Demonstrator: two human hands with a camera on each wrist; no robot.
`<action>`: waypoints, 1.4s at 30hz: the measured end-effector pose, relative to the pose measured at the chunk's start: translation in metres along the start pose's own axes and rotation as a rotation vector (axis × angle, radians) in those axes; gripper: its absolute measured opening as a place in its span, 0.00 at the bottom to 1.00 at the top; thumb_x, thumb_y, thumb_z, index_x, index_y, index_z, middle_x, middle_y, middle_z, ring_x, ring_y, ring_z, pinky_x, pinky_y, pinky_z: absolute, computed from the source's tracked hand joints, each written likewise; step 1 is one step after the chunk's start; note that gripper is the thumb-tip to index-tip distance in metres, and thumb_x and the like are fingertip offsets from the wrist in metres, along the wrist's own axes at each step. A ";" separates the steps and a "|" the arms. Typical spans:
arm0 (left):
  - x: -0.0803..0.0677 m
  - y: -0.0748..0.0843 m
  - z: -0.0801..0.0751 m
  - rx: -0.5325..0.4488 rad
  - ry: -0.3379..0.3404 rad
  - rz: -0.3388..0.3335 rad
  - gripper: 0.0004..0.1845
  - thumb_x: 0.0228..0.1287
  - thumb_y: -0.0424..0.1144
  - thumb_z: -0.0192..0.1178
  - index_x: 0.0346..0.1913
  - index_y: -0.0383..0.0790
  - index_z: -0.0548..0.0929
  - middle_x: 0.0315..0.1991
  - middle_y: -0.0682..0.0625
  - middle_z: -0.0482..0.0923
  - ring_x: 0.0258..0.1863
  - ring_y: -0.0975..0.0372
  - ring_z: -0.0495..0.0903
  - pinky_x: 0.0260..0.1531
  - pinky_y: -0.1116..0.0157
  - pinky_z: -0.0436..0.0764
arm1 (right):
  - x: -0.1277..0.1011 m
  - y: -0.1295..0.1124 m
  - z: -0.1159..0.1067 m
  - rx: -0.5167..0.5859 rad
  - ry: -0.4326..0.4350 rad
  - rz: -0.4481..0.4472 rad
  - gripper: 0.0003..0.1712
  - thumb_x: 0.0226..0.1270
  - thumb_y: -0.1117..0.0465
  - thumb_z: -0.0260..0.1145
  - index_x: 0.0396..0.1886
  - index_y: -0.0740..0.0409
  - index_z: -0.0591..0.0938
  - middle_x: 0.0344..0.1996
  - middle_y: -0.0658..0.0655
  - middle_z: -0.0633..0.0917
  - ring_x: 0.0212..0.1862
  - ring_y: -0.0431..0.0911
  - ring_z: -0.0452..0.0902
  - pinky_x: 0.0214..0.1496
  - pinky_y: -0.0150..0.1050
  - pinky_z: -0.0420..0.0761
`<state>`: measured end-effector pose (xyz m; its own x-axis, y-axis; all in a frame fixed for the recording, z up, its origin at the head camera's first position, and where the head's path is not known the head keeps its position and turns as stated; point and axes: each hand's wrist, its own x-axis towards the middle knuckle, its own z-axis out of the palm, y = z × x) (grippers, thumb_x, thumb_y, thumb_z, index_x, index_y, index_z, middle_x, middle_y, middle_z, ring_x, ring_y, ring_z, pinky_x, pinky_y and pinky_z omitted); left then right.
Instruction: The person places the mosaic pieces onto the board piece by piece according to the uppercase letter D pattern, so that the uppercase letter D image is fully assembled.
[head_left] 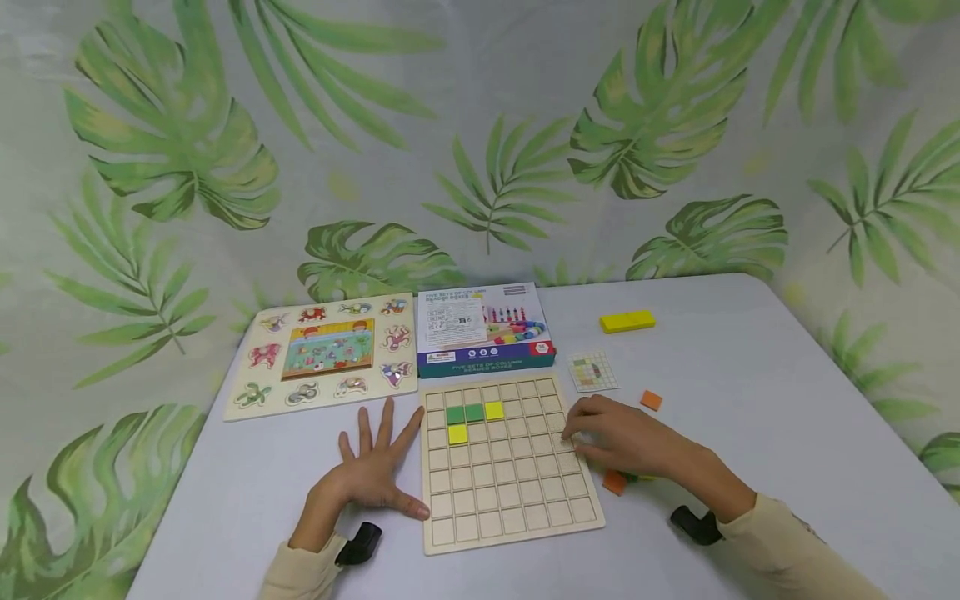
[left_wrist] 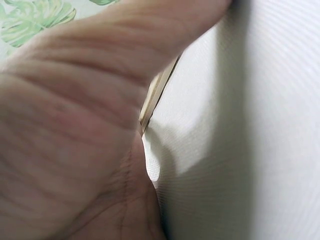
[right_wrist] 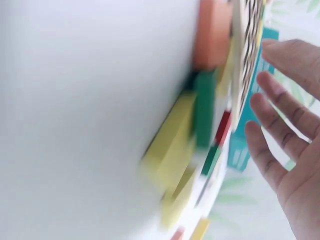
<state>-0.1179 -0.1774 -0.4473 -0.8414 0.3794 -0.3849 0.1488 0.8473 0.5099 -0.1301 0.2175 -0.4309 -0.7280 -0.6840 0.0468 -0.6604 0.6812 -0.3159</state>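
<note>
A: Grid board (head_left: pixel 510 467) lying flat mid-table, pale wood; I'm seeing two green, two yellow tiles filling upper-left cells.
B: Hands?
A: Left hand (head_left: pixel 372 472) pressing flat beside it, fingers spread. Right hand (head_left: pixel 622 437) hovering at its right edge, fingers relaxed.

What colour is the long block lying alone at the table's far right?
Yellow; the long block shows best in the head view.

Bright, even light with soft shadows in the head view; both wrist views are blurred and too close
</note>
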 end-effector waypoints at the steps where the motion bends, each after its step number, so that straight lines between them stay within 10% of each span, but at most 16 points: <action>1: 0.000 0.000 0.000 0.000 -0.001 0.001 0.77 0.30 0.65 0.81 0.82 0.53 0.40 0.78 0.33 0.16 0.70 0.30 0.10 0.58 0.23 0.20 | -0.005 0.003 -0.001 0.018 -0.002 0.013 0.09 0.66 0.56 0.70 0.45 0.45 0.87 0.49 0.44 0.81 0.54 0.43 0.76 0.54 0.42 0.81; 21: 0.003 0.001 0.000 0.013 -0.007 -0.001 0.78 0.30 0.65 0.80 0.82 0.53 0.40 0.78 0.33 0.16 0.69 0.29 0.09 0.58 0.24 0.19 | -0.064 0.040 -0.018 -0.024 0.005 0.113 0.14 0.61 0.59 0.74 0.47 0.43 0.83 0.48 0.41 0.80 0.52 0.41 0.76 0.54 0.44 0.82; 28: 0.001 0.001 0.002 0.009 -0.012 -0.017 0.78 0.29 0.65 0.81 0.82 0.53 0.41 0.78 0.32 0.16 0.69 0.29 0.09 0.58 0.23 0.20 | -0.066 0.043 -0.020 -0.041 -0.007 0.126 0.16 0.60 0.59 0.76 0.46 0.44 0.83 0.49 0.44 0.81 0.56 0.50 0.79 0.55 0.49 0.82; 42: 0.004 -0.002 0.002 0.012 -0.008 0.006 0.78 0.30 0.67 0.79 0.82 0.53 0.40 0.78 0.33 0.15 0.69 0.29 0.09 0.57 0.23 0.19 | -0.051 0.048 -0.022 0.008 -0.082 0.187 0.15 0.62 0.61 0.72 0.50 0.52 0.84 0.41 0.42 0.82 0.42 0.38 0.76 0.46 0.38 0.81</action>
<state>-0.1204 -0.1774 -0.4514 -0.8362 0.3877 -0.3878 0.1602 0.8491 0.5034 -0.1284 0.2911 -0.4280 -0.8199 -0.5653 -0.0909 -0.5136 0.7963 -0.3196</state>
